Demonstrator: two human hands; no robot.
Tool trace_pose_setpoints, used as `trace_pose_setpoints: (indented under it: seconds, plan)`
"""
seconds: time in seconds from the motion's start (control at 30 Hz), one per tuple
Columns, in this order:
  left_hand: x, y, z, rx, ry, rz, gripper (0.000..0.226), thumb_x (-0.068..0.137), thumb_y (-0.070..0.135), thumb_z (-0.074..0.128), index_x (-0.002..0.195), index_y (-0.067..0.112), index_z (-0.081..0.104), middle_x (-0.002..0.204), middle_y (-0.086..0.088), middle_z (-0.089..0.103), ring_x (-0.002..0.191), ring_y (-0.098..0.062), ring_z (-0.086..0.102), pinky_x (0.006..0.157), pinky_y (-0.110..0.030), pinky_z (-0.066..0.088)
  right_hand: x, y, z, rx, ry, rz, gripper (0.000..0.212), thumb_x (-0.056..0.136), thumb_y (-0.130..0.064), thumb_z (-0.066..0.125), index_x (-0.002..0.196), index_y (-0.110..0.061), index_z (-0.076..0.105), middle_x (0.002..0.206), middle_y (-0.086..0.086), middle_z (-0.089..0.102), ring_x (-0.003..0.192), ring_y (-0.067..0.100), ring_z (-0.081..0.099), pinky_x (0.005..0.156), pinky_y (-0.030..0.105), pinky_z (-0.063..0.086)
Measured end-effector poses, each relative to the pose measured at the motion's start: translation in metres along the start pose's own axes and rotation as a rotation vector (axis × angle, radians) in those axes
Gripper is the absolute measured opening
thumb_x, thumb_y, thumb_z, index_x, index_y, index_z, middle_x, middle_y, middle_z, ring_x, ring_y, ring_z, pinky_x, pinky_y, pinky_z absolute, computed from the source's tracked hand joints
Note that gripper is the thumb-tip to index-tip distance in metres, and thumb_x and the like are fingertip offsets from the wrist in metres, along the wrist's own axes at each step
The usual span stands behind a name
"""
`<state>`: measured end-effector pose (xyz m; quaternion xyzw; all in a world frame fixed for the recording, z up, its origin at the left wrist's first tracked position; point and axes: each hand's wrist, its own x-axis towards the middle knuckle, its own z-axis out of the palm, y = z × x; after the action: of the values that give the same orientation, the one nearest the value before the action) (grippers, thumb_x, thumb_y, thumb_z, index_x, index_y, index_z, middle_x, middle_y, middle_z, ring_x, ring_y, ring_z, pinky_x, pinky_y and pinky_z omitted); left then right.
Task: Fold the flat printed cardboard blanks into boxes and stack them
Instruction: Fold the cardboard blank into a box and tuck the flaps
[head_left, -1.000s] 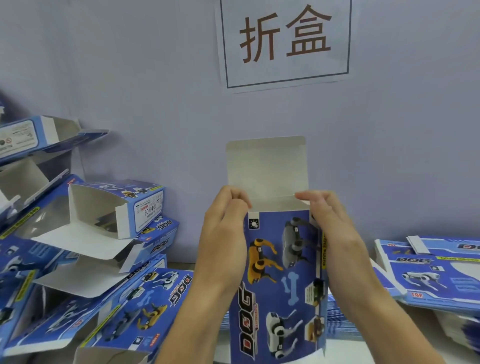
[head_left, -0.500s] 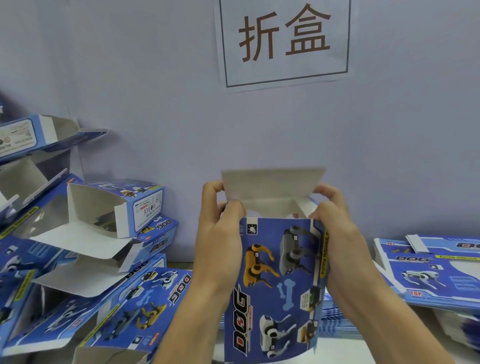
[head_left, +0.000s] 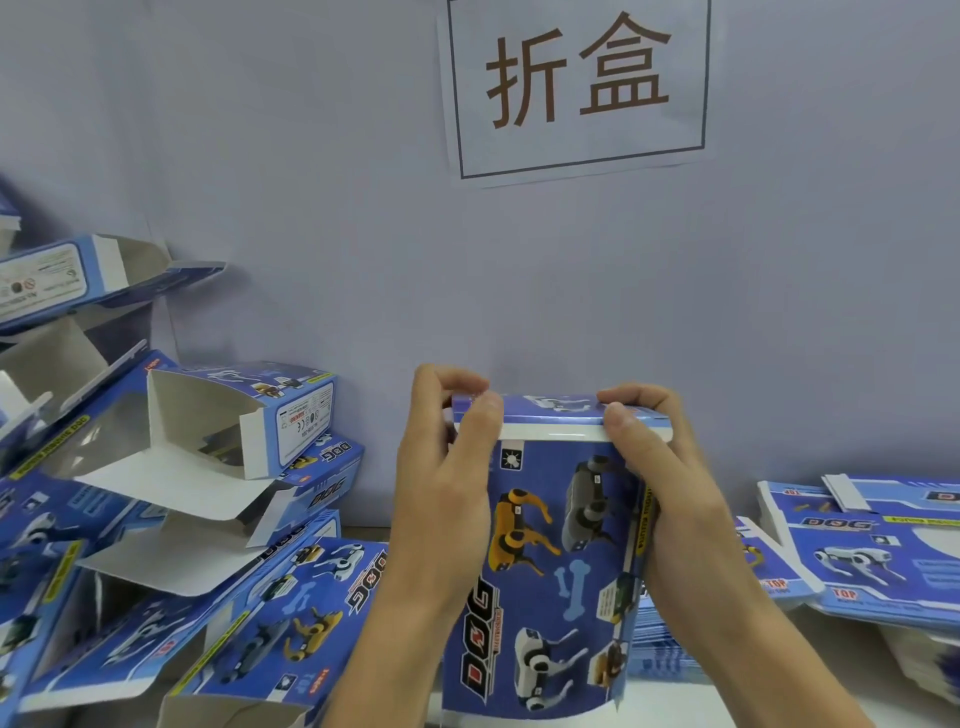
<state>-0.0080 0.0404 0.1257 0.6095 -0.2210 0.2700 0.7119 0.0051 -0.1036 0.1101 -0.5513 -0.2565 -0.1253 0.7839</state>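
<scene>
I hold one blue printed box (head_left: 550, 566) upright in front of me, its face showing robot dogs and the word DOG. My left hand (head_left: 447, 483) grips its upper left edge, thumb and fingers pinching the top corner. My right hand (head_left: 654, 483) grips the upper right edge, fingers over the top. The top flap (head_left: 550, 410) lies folded down across the opening, with a white edge showing below it. A heap of folded open-ended boxes (head_left: 171, 499) lies at the left. Flat blanks (head_left: 872, 545) are stacked at the right.
A plain wall stands close behind, with a paper sign (head_left: 576, 83) bearing two large characters. More flat blanks (head_left: 660, 644) lie under and behind the held box. The white table surface (head_left: 675, 701) shows at the bottom right.
The top flap stood upright a second ago; it has come down over the opening and now lies flat. Both hands moved up to the box's top corners.
</scene>
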Motion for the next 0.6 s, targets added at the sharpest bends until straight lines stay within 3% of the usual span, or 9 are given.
trace_pose_setpoints:
  seconds: [0.13, 0.27, 0.4, 0.53, 0.6]
  plan:
    - [0.001, 0.002, 0.001, 0.000, -0.051, 0.034, 0.015, 0.091, 0.043, 0.053, 0.100, 0.032, 0.058, 0.103, -0.006, 0.066, 0.085, -0.026, 0.074, 0.058, -0.029, 0.059, -0.004, -0.001, 0.001, -0.013, 0.073, -0.072, 0.020, 0.081, -0.047, 0.063, 0.095, -0.034, 0.058, 0.091, 0.010, 0.075, 0.082, 0.029, 0.075, 0.057, 0.037, 0.059]
    - [0.002, 0.002, -0.001, -0.018, -0.032, 0.055, 0.020, 0.092, 0.045, 0.054, 0.093, 0.027, 0.061, 0.086, -0.005, 0.068, 0.075, -0.023, 0.074, 0.054, -0.025, 0.056, -0.003, -0.003, 0.006, -0.025, 0.095, -0.090, 0.018, 0.081, -0.049, 0.065, 0.090, -0.035, 0.059, 0.087, 0.012, 0.075, 0.079, 0.030, 0.075, 0.059, 0.039, 0.060]
    - [0.004, 0.002, -0.004, -0.040, -0.034, 0.058, 0.019, 0.090, 0.043, 0.056, 0.088, 0.024, 0.060, 0.078, -0.003, 0.066, 0.069, -0.022, 0.071, 0.052, -0.026, 0.056, -0.004, -0.008, 0.010, 0.020, 0.098, -0.040, 0.027, 0.075, -0.047, 0.081, 0.086, -0.033, 0.059, 0.085, 0.011, 0.075, 0.074, 0.029, 0.075, 0.053, 0.036, 0.058]
    - [0.005, 0.001, -0.008, -0.018, -0.017, 0.088, 0.015, 0.089, 0.038, 0.055, 0.086, 0.028, 0.066, 0.108, 0.013, 0.067, 0.094, -0.019, 0.071, 0.058, -0.023, 0.056, -0.003, -0.009, 0.004, 0.058, 0.085, 0.001, 0.019, 0.073, -0.040, 0.073, 0.083, -0.029, 0.061, 0.090, 0.013, 0.072, 0.076, 0.031, 0.074, 0.055, 0.038, 0.057]
    - [0.005, 0.002, -0.007, -0.036, -0.029, 0.090, 0.015, 0.092, 0.036, 0.059, 0.084, 0.028, 0.069, 0.119, 0.015, 0.064, 0.101, -0.019, 0.069, 0.062, -0.025, 0.058, -0.003, -0.011, 0.004, 0.071, 0.072, 0.022, 0.022, 0.071, -0.035, 0.079, 0.082, -0.028, 0.062, 0.091, 0.013, 0.072, 0.075, 0.031, 0.074, 0.055, 0.038, 0.057]
